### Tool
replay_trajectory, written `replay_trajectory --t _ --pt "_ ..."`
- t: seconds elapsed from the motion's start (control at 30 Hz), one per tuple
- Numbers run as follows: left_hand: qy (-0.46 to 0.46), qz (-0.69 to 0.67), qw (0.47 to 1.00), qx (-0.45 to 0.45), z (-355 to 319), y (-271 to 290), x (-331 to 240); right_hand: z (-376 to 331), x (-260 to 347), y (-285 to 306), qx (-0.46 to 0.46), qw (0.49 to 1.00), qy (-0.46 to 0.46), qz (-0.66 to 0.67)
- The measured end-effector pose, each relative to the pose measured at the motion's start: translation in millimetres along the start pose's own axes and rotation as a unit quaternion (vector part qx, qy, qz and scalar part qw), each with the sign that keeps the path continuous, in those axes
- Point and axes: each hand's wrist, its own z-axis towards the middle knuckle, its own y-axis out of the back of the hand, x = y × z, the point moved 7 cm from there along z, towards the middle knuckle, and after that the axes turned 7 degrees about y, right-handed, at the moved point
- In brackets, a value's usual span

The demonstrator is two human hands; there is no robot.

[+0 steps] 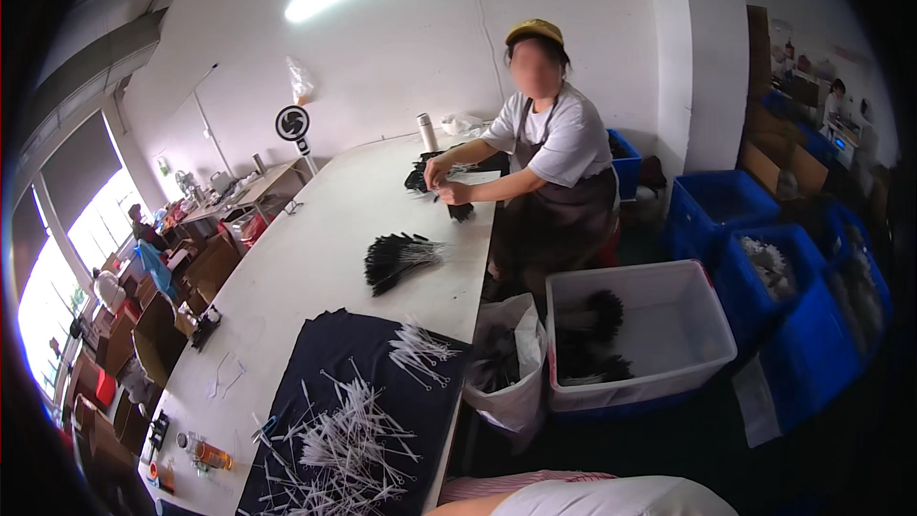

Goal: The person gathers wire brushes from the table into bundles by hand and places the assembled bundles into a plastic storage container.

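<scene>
White plastic ties [349,444] on dark cloth [382,363] — wearer's own hands out of view.

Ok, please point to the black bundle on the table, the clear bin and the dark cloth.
black bundle [387,261]: head view, its dark middle.
clear bin [702,311]: head view, right rim.
dark cloth [330,344]: head view, bare upper part.

Bright ceiling tube, dark fisheye rim

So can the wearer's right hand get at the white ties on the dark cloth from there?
Probably yes. The white ties lie loose on the dark cloth at the near table edge with nothing over them. The right hand itself is out of view; only a bent arm shows at the lower edge.
</scene>
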Motion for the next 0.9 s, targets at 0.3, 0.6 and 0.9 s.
replay_trajectory --t 0.3,0.6,0.9 --pt "-0.088 0.052 0.993 -0.058 -14 22 -3 -20 -2 -19 0.062 0.992 0.099 0.039" --pt "-0.167 0.108 0.975 -0.094 -13 36 -4 -36 -11 -26 0.129 0.972 0.188 0.058" --pt "-0.241 0.163 0.947 -0.138 -13 53 -4 -7 -6 10 -0.007 0.962 0.270 -0.025"
